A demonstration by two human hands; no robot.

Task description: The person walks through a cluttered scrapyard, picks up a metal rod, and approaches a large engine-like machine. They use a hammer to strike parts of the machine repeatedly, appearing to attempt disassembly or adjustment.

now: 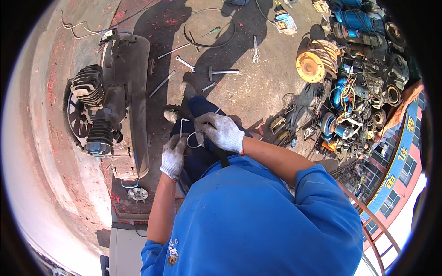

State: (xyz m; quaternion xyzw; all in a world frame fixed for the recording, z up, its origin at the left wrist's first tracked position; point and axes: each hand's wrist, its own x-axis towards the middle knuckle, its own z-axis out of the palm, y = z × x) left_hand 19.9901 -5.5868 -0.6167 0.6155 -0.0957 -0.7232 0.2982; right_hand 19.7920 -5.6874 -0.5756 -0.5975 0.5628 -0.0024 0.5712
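Note:
Both of my hands, in white knitted gloves with dirty fingers, are close together over my lap. My left hand (173, 155) is closed, and a thin L-shaped metal rod like a hex key (181, 128) sticks up from its fingers. My right hand (221, 132) is closed on a thin metal ring (194, 146), which spans the gap towards my left fingertips. A small dark piece (199, 138) shows inside the ring; its kind is unclear. A slim rod (223, 105) shows past my right hand, and I cannot tell whether it is held.
An air compressor (103, 110) with finned cylinders stands at the left. Wrenches (256, 49), a hammer (224, 71) and a coiled cable (234, 36) lie on the floor ahead. A heap of motors and parts (352, 87) fills the right, beside a yellow-flanged part (310, 67).

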